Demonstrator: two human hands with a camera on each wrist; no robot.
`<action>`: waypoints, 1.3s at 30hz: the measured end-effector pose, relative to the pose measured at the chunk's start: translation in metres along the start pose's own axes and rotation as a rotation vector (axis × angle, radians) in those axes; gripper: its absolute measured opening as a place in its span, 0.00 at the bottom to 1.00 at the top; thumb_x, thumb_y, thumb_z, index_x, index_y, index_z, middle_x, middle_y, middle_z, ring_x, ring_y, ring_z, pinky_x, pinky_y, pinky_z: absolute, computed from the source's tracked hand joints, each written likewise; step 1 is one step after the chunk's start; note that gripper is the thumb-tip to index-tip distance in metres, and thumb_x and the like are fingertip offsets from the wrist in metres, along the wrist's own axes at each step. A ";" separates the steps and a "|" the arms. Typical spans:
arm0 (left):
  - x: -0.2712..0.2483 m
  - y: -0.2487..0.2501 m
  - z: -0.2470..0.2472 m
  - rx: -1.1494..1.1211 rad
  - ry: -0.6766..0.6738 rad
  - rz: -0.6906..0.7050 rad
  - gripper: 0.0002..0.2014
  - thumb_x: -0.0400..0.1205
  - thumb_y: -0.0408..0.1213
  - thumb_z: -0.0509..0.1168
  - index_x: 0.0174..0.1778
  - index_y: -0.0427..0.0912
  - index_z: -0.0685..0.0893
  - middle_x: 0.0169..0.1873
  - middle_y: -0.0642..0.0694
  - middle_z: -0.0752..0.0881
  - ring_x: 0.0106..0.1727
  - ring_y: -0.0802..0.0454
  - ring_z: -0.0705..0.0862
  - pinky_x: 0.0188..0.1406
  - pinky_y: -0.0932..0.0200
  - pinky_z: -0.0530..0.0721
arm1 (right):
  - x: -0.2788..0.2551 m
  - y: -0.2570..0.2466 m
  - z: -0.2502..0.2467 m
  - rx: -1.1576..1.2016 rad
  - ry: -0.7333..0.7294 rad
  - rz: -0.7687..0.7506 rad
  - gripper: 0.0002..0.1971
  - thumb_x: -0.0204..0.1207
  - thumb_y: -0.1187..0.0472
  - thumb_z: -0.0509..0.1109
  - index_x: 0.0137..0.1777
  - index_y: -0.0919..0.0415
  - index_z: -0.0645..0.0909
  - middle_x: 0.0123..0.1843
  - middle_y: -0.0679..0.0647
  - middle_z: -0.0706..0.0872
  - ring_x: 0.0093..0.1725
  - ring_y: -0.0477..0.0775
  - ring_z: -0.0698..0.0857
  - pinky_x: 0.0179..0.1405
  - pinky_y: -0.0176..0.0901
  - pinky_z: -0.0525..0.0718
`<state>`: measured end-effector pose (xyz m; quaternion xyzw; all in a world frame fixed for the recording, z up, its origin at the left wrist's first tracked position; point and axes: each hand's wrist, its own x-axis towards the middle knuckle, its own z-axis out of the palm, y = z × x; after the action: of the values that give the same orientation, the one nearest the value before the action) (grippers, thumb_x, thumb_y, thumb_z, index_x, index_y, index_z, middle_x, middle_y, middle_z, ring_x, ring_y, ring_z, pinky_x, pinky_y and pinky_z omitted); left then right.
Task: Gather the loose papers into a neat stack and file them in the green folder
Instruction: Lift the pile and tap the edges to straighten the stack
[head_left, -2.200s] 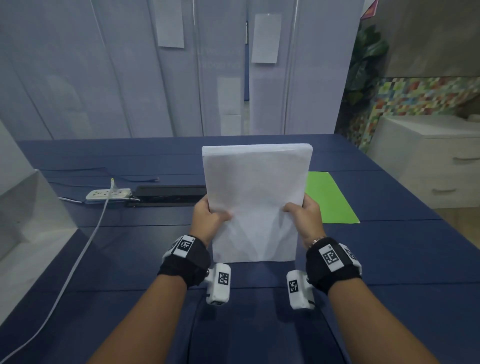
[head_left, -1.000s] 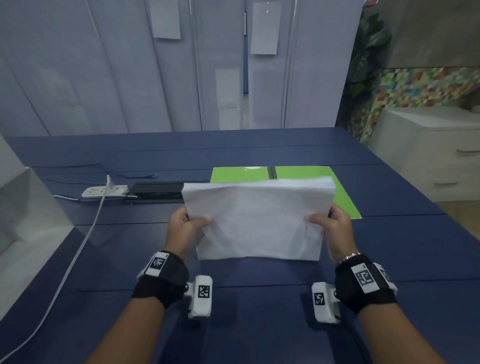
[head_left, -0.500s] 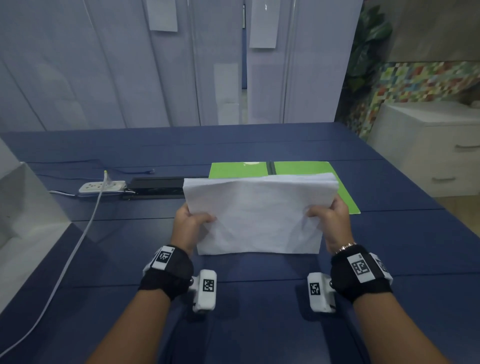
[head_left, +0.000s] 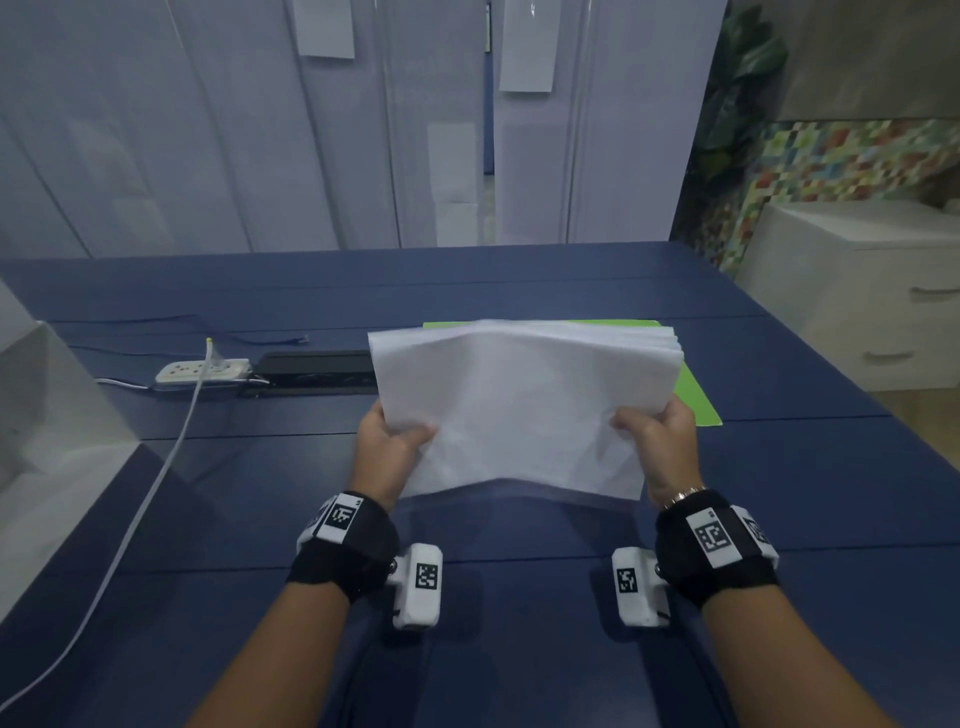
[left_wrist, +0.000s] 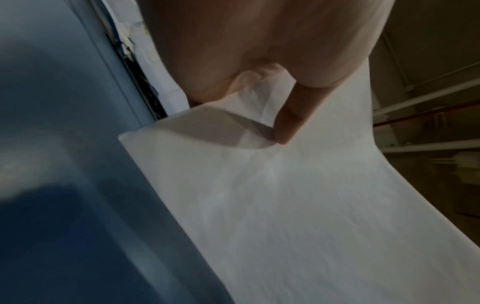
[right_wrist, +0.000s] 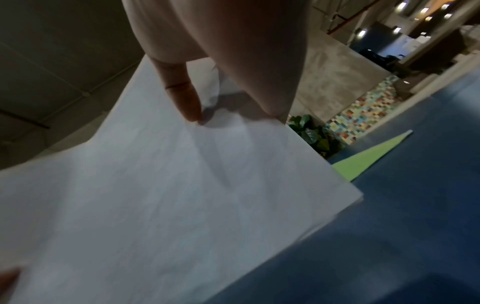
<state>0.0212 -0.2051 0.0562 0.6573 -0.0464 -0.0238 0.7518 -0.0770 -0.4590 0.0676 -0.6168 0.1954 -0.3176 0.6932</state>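
Observation:
A stack of white papers (head_left: 524, 405) hangs above the blue table, turned wide side across and tilted away from me. My left hand (head_left: 387, 441) grips its left edge, thumb on top (left_wrist: 288, 123). My right hand (head_left: 660, 436) grips the right edge, thumb pressing the top sheet (right_wrist: 187, 102). The far right sheets fan apart slightly. The green folder (head_left: 698, 400) lies flat on the table behind the stack, mostly hidden by it; a corner of the green folder (right_wrist: 369, 158) shows in the right wrist view.
A white power strip (head_left: 202, 370) with a white cable (head_left: 150, 499) and a black cable tray (head_left: 317, 371) sit at the left of the table (head_left: 519, 649). A white box (head_left: 47, 415) stands at the left edge. A white drawer cabinet (head_left: 872, 296) stands right.
The stack was turned from upright and tall to wide side across, then lifted off the table and tilted toward the folder. Both hands slid to its short edges and keep their grip.

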 end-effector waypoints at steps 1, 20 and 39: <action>-0.001 0.001 0.003 0.012 0.012 0.042 0.18 0.74 0.18 0.69 0.57 0.41 0.83 0.45 0.49 0.90 0.43 0.54 0.89 0.42 0.62 0.88 | -0.001 0.000 0.003 -0.001 0.010 -0.038 0.14 0.64 0.75 0.72 0.42 0.55 0.82 0.38 0.48 0.88 0.33 0.42 0.86 0.32 0.31 0.84; -0.001 0.010 0.004 0.085 0.183 0.255 0.19 0.69 0.20 0.75 0.51 0.44 0.84 0.44 0.46 0.91 0.44 0.51 0.90 0.46 0.55 0.90 | -0.009 -0.011 0.010 -0.054 0.077 -0.220 0.19 0.66 0.80 0.71 0.49 0.56 0.81 0.44 0.51 0.87 0.40 0.41 0.87 0.43 0.36 0.86; -0.003 -0.007 0.030 0.018 0.222 -0.004 0.13 0.59 0.26 0.71 0.37 0.43 0.86 0.33 0.49 0.88 0.32 0.50 0.86 0.35 0.59 0.85 | 0.004 0.006 0.022 -0.055 0.192 0.071 0.15 0.61 0.80 0.64 0.34 0.58 0.82 0.32 0.46 0.84 0.32 0.50 0.81 0.29 0.35 0.78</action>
<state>0.0152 -0.2352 0.0531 0.6629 0.0384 0.0479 0.7462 -0.0585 -0.4455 0.0656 -0.5948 0.2914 -0.3451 0.6650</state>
